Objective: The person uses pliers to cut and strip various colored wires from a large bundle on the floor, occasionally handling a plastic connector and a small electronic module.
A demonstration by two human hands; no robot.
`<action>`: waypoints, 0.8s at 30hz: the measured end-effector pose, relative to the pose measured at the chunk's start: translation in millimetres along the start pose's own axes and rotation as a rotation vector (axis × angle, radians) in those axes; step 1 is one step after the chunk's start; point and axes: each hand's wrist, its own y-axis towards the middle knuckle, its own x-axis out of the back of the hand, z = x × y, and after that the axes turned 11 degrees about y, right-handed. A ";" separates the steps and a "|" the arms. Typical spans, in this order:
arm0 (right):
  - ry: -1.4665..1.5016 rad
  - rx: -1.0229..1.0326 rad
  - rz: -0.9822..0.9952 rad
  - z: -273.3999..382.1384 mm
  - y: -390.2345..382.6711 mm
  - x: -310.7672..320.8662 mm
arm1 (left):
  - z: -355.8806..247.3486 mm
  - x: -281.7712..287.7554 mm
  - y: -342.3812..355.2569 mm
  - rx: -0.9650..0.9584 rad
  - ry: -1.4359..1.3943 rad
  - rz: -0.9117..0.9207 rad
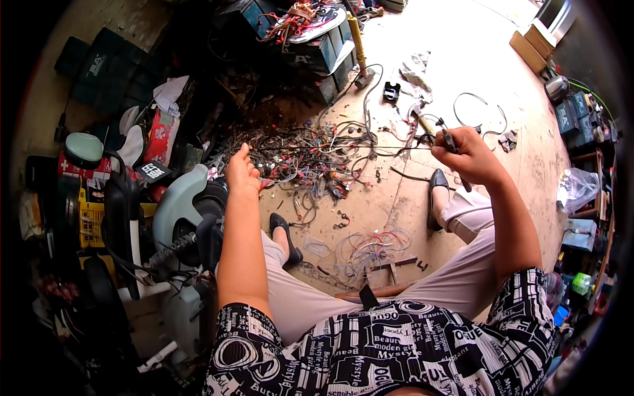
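Observation:
A thin dark wire stretches nearly straight between my two hands, above the floor. Its left end meets the fingertips of my left hand, which are closed in a pinch. My right hand is wrapped round a pair of pliers; one handle sticks out below the fist, and the wire's other end runs up to this hand. Under the wire lies a tangled heap of cable scraps in several colours. Exactly how the wire meets the pliers is hard to make out.
On the left stands a scooter with a pale grey-green fender. Dark battery boxes are stacked at the back, with a hammer beside them. Loose thin wires lie between my feet. A clear plastic bag hangs at the right shelf.

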 end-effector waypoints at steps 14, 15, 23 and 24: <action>-0.306 -0.197 -0.396 -70.9 41.8 39.3 | 0.7 -43.2 -58.9 -0.134 0.190 0.532; -0.240 -0.103 -0.442 -72.6 45.6 32.5 | 5.0 -52.6 -66.9 -0.149 0.219 0.566; 0.419 -0.466 -0.015 -29.5 64.6 -73.1 | 52.6 -108.5 -127.6 -0.610 0.699 0.774; 0.409 -0.473 -0.002 -40.2 69.7 -76.7 | 54.8 -113.1 -134.3 -0.699 0.747 0.795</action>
